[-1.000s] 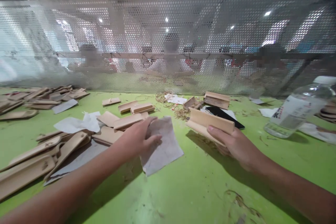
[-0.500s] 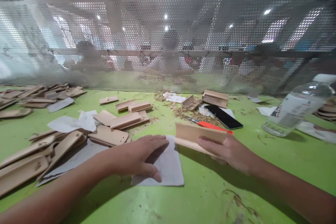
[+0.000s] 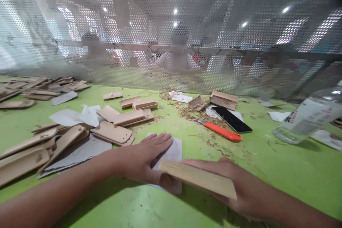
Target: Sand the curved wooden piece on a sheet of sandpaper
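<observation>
- We keep our left hand (image 3: 148, 155) palm-down on a pale sheet (image 3: 175, 149), its fingers stretched out and gripping nothing.
- With our right hand (image 3: 239, 179) we hold a wooden piece (image 3: 199, 179), fingers closed around it.
- We have that piece tilted in front of us, its left end over the sheet by our left thumb; we cannot tell whether they touch.
- Beyond it on the green desk (image 3: 278, 165) we see an orange-handled knife (image 3: 223, 131), with a phone (image 3: 232, 119) just behind.
- To our left lie more wooden pieces (image 3: 113, 131); to our right stands a clear bottle (image 3: 310, 115).
</observation>
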Motion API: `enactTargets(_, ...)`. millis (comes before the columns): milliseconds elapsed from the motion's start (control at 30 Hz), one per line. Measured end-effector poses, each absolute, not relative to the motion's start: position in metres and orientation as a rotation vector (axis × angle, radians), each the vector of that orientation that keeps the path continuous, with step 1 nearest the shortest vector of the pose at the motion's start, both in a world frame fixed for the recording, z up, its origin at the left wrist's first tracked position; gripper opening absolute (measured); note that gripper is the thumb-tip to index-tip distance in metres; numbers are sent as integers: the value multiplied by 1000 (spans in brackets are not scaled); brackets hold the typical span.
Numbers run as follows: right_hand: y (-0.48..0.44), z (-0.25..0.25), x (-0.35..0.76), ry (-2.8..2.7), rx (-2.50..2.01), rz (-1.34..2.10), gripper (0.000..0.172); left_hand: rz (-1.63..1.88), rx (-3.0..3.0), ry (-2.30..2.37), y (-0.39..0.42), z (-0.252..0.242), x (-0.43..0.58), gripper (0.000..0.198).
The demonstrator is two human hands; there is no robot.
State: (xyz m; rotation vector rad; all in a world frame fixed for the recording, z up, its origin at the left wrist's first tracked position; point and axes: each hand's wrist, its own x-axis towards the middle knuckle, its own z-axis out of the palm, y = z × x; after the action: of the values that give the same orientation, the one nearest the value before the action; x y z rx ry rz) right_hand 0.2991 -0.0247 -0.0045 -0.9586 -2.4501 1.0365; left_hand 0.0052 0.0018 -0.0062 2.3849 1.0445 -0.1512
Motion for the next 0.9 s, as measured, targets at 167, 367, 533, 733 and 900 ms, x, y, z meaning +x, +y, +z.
enactTargets(167,-8,-11,310,-2561,-928,773,56,-181,2373,980,7,-3,2,115)
enactTargets(367,-2,-20,318,-2634,-987,529,50,-225,2288,978,11,-1,1,127)
enactTargets(533,2,-18,319,-2707,-987,464,47,-226,2272,945,15,-2,-2,136)
enactTargets(733,11,-21,322,-2766,-883,435,49,-266,2291,887,18,-2,-5,139)
enactTargets(900,14,-24,321,-2747,-890,393,47,-256,2290,877,20,-2,-6,135)
